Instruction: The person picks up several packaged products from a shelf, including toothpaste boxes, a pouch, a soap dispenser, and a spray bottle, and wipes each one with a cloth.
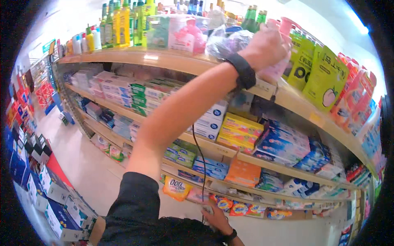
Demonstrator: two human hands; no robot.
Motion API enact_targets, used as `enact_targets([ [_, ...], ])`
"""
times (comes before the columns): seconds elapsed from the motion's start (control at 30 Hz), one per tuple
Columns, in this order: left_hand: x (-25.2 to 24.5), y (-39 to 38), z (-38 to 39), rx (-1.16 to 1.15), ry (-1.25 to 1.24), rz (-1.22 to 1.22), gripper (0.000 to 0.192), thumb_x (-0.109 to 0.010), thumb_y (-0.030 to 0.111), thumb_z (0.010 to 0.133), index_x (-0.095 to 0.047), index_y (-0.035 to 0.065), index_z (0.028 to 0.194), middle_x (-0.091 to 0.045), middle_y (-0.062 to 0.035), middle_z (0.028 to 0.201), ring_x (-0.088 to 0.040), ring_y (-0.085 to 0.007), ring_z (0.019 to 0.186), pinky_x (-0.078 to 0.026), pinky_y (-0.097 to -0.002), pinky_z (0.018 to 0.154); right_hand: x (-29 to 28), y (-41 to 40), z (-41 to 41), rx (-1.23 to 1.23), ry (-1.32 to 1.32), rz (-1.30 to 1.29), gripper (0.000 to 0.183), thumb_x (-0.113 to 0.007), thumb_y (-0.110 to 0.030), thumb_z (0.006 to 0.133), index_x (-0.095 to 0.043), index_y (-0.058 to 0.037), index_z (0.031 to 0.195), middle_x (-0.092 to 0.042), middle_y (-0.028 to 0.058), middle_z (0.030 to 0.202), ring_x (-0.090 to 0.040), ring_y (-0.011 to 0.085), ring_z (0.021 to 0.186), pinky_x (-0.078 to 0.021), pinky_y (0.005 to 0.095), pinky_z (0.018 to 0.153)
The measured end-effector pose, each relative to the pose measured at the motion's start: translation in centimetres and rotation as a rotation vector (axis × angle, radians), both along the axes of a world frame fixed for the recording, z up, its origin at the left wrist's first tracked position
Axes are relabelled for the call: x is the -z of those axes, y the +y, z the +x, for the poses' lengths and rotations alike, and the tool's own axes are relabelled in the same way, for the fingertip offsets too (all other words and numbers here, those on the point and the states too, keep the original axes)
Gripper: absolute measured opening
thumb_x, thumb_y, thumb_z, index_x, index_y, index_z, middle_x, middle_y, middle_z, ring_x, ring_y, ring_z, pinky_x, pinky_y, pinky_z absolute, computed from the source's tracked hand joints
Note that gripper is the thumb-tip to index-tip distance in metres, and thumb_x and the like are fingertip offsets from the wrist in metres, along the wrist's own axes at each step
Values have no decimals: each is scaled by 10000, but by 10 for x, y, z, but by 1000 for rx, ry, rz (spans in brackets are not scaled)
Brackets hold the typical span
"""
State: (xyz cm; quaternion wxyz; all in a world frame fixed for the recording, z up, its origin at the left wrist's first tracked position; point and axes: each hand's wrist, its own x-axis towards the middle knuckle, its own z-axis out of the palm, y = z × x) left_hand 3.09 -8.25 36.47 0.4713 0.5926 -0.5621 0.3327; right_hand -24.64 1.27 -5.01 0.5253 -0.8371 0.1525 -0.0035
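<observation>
My left hand (271, 46), with a black band at the wrist, reaches across to the top shelf and is closed around a pink plastic bottle (275, 69). The bottle's pink top shows above the fingers and its lower part below them. Crumpled clear plastic wrap (226, 41) lies just left of the hand, and green pouches (324, 77) stand to its right. Low before my body is my right hand (215, 215), its fingers bent near a thin black cord (203, 172) and a small greyish thing; whether it grips either cannot be told.
The wooden top shelf's edge (181, 66) curves across the view, with yellow and green bottles (123, 27) on it. Lower shelves hold toothpaste boxes (283, 141) and yellow boxes (240, 130). Detergent bags (177, 187) lie near the floor. Stacked cartons (55, 209) stand at lower left.
</observation>
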Motion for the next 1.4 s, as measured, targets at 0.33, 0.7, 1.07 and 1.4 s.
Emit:
enact_targets([
  [0.33,12,77,-36,-17,-359,-514,653,-649,181,723,-321,-18,1251,-426,-222,1124,-382,-381,1090,-318,-441,956,-7,9,13,-103,-156,-95,346,-622,-243,805,-550,-115,1119,-620,123,977,-603,231,898,-464,319,775],
  [0.7,31,161,102,-863,-266,-91,603,-630,433,724,-485,-1,1116,-440,-211,1177,-420,-358,1100,-354,-477,914,-13,2,12,-109,38,26,377,-596,-289,835,-505,-130,1165,-613,162,934,-599,278,864,-460,390,775],
  [1.07,49,149,90,-491,-374,-458,490,-695,187,634,-474,45,1047,-406,-148,1090,-387,-335,1050,-351,-429,911,4,17,24,-132,-32,-121,400,-573,-333,837,-510,-120,1170,-617,165,972,-607,318,863,-466,394,781],
  [1.4,33,157,74,-417,-547,-218,648,-640,137,615,-447,139,1234,-365,-188,1297,-322,-360,1227,-267,-439,1032,-12,11,19,-92,7,-90,355,-570,-300,842,-527,-118,1143,-614,124,942,-602,252,817,-466,352,750],
])
